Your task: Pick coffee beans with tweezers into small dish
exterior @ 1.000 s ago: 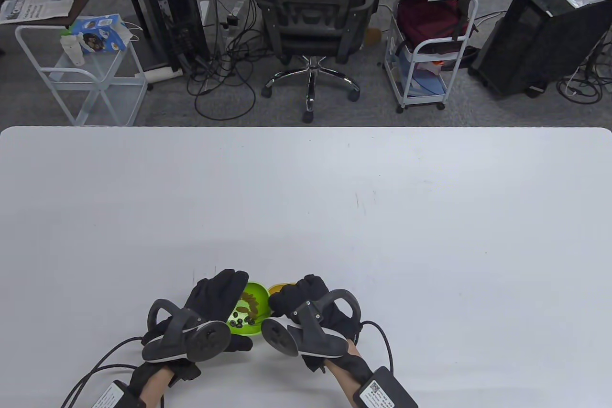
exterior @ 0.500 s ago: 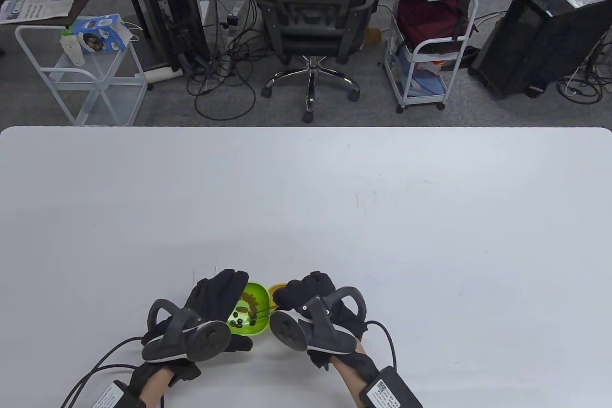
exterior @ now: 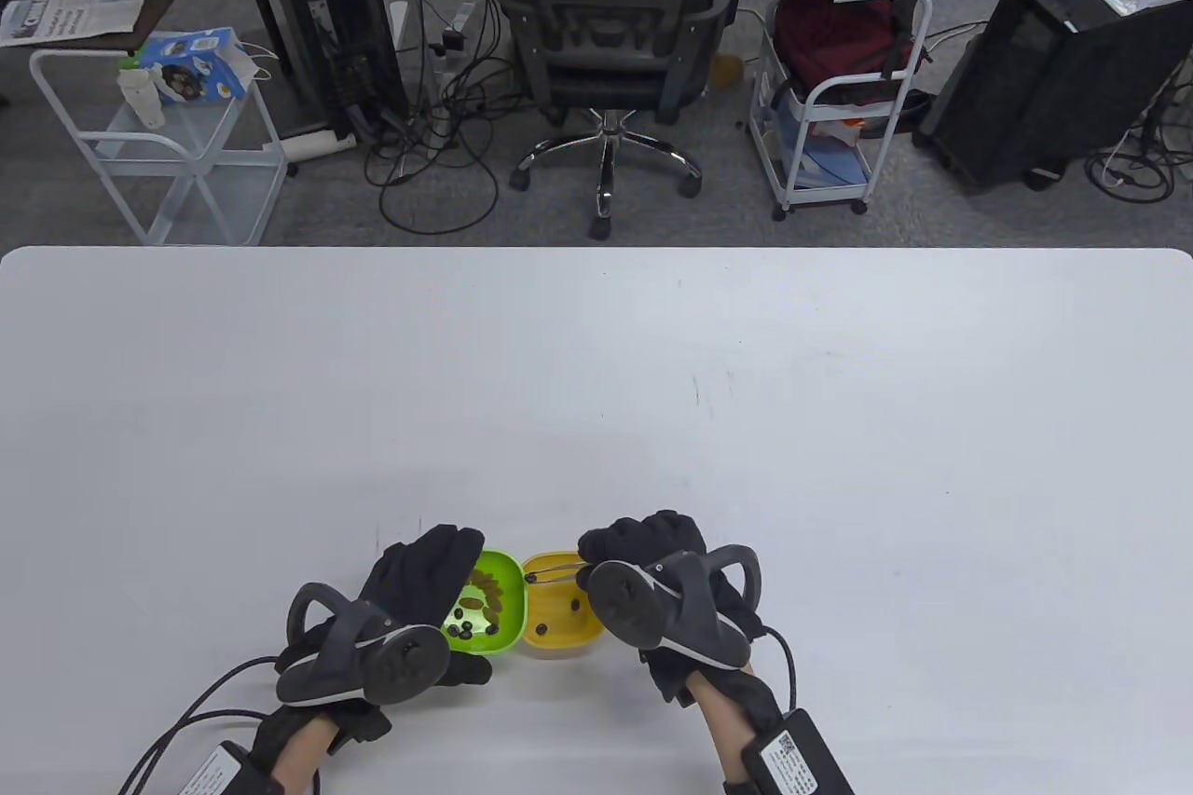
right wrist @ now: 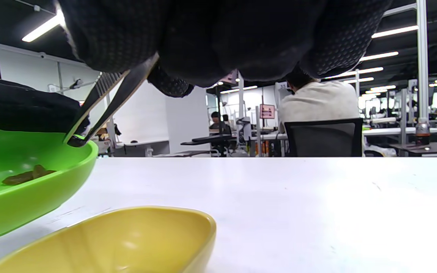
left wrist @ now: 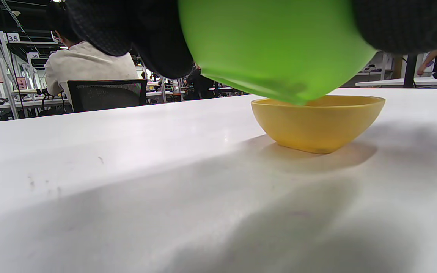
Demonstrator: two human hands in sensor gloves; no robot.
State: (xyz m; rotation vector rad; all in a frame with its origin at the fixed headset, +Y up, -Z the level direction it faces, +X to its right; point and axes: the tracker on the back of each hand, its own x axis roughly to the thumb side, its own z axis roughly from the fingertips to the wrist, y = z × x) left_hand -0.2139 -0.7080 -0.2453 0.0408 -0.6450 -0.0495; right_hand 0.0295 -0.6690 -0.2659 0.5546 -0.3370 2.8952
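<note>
A green bowl (exterior: 508,573) with several dark coffee beans (exterior: 463,631) is held tilted off the table by my left hand (exterior: 419,576); its underside shows in the left wrist view (left wrist: 275,41). A small yellow dish (exterior: 559,637) with two beans stands right of it, and shows in the left wrist view (left wrist: 317,121) and the right wrist view (right wrist: 120,239). My right hand (exterior: 643,543) grips metal tweezers (exterior: 555,575). The tweezer tips (right wrist: 76,142) pinch a dark bean at the green bowl's rim (right wrist: 85,151), over the yellow dish's near-left edge.
The white table (exterior: 652,385) stretches wide beyond the bowls. Cables from both gloves (exterior: 186,720) trail to the near edge. An office chair (exterior: 606,21) and carts stand past the far edge.
My right hand moved right and slightly back, drawing the tweezers out of the green bowl toward the yellow dish, which is now uncovered. My left hand and the green bowl stayed still.
</note>
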